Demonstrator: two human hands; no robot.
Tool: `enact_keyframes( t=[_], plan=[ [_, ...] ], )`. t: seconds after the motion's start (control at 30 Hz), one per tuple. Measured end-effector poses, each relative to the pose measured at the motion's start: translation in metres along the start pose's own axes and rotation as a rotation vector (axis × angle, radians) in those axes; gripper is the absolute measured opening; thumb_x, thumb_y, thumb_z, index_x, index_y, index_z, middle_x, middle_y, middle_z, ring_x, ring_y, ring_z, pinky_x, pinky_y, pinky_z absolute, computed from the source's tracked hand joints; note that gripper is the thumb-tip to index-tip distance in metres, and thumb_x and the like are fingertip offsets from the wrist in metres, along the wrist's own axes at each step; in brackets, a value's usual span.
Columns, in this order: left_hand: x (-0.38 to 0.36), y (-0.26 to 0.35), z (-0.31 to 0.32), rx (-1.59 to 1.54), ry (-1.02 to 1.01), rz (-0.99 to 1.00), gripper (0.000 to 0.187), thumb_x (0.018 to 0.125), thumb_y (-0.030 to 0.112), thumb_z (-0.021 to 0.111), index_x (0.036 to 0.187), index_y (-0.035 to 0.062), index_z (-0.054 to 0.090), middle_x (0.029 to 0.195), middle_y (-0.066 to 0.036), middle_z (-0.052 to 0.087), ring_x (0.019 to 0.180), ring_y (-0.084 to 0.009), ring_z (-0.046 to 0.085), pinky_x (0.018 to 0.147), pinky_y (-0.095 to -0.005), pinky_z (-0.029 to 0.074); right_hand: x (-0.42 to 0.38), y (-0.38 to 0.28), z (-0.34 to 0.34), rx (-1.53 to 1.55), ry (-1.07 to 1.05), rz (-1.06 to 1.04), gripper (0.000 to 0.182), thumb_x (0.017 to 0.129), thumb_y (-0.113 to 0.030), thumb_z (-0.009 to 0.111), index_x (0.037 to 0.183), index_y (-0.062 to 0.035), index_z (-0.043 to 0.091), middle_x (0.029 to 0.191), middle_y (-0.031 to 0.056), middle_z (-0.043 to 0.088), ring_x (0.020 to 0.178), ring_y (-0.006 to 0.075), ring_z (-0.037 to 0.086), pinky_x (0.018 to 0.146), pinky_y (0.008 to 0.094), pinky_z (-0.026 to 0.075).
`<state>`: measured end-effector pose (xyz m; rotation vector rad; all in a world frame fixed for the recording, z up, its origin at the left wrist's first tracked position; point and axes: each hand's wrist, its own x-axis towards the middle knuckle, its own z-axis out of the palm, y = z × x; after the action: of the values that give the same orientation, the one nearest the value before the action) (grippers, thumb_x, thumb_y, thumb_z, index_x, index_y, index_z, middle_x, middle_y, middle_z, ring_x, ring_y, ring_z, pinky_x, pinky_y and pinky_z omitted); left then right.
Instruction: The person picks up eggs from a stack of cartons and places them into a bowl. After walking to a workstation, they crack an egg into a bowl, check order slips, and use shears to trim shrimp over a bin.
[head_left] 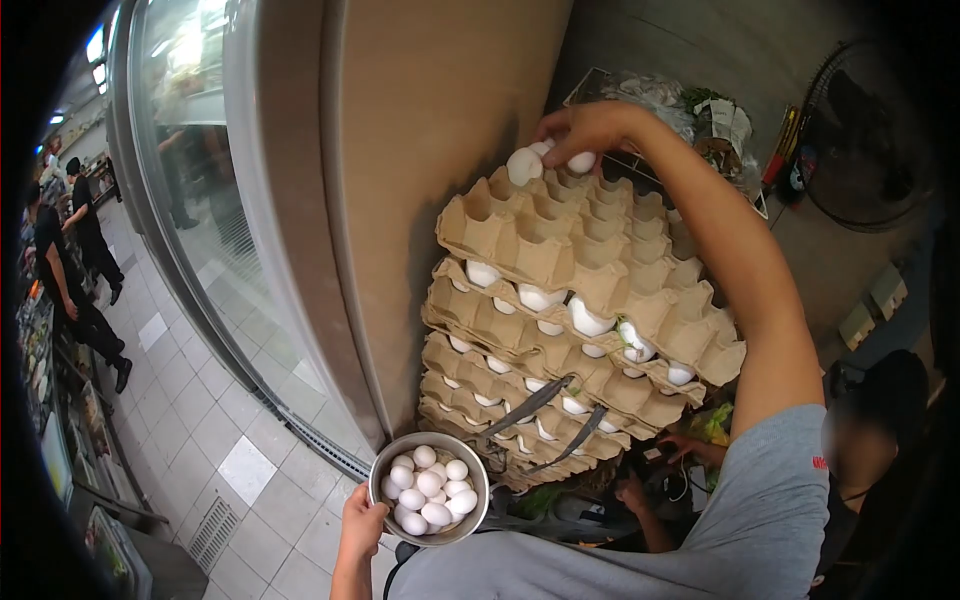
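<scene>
My left hand [362, 520] grips the rim of a round metal bowl [484, 512], which holds several white eggs [430, 484]. At the far end of the top cardboard egg tray [560, 232], my right hand [590, 130] has its fingers curled around white eggs [524, 166]. How many of them it actually grips is partly hidden. Most cups of that top tray that I can see are bare. Beneath it, more trays are stacked, with white eggs [592, 316] showing between the layers. A dark strap [530, 405] hangs across the lower trays.
Left of the stack stands a brown panel [400, 200] beside a glass door [200, 150]. A wire rack [640, 160] with bagged greens and a black fan [865, 140] are behind. Another person [870, 450] is close at the right; two people [80, 250] stand far left on tiled floor.
</scene>
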<state>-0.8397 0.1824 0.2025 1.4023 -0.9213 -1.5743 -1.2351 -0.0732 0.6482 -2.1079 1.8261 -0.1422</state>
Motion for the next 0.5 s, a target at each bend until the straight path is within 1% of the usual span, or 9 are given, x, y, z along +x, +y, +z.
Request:
enact_keyframes(
  t=[0.03,0.13,0.23,0.33,0.43,0.5],
  plan=[
    [-0.001,0.001,0.0,-0.017,0.0,-0.008,0.027,0.072,-0.005,0.056,0.097,0.0009,0.064,0.074,0.003,0.054,0.059,-0.0082,0.046,0.052,-0.0239,0.036,0.0,0.001,0.001,0.028,-0.016,0.008,0.053,0.079,-0.037,0.08,0.122,-0.0093,0.064,0.094,0.0022,0.067,0.077,0.0128,0.063,0.055,0.0263,0.053],
    [0.005,-0.01,-0.01,0.001,-0.068,-0.039,0.048,0.074,-0.008,0.052,0.12,-0.0037,0.059,0.093,-0.004,0.062,0.078,-0.0128,0.058,0.068,-0.0249,0.05,-0.005,-0.004,-0.001,0.023,-0.033,0.017,0.056,0.079,-0.037,0.08,0.124,-0.0097,0.063,0.098,0.0027,0.066,0.08,0.0132,0.064,0.056,0.0266,0.053],
    [0.004,-0.01,-0.009,0.035,-0.056,-0.006,0.047,0.074,-0.008,0.052,0.12,-0.0037,0.059,0.094,-0.005,0.062,0.078,-0.0128,0.058,0.068,-0.0248,0.05,-0.001,0.002,-0.005,-0.035,-0.014,0.004,0.057,0.075,-0.044,0.082,0.123,-0.0157,0.067,0.107,0.0039,0.066,0.088,0.0159,0.063,0.063,0.0302,0.055],
    [0.002,-0.012,-0.008,0.079,-0.055,-0.022,0.046,0.074,-0.008,0.052,0.119,-0.0038,0.059,0.094,-0.005,0.062,0.079,-0.0129,0.058,0.068,-0.0249,0.049,-0.009,0.0,-0.005,-0.058,0.073,-0.03,0.056,0.076,-0.041,0.081,0.124,-0.0161,0.066,0.104,0.0035,0.067,0.086,0.0152,0.063,0.063,0.0281,0.054],
    [0.0,-0.012,-0.004,0.039,-0.056,-0.02,0.046,0.074,-0.008,0.052,0.119,-0.0038,0.059,0.093,-0.004,0.062,0.078,-0.0126,0.057,0.067,-0.0247,0.048,-0.022,0.0,-0.014,-0.029,0.184,-0.066,0.054,0.08,-0.034,0.078,0.126,-0.0105,0.063,0.112,0.0051,0.066,0.089,0.0134,0.064,0.064,0.028,0.053],
    [0.003,-0.019,-0.007,0.049,-0.067,-0.012,0.046,0.074,-0.008,0.052,0.119,-0.0037,0.06,0.093,-0.004,0.062,0.077,-0.0125,0.057,0.066,-0.025,0.048,-0.024,0.011,-0.034,0.057,0.229,-0.103,0.051,0.082,-0.033,0.076,0.127,-0.0112,0.062,0.113,0.0047,0.066,0.091,0.0132,0.063,0.068,0.0272,0.053]
  ],
)
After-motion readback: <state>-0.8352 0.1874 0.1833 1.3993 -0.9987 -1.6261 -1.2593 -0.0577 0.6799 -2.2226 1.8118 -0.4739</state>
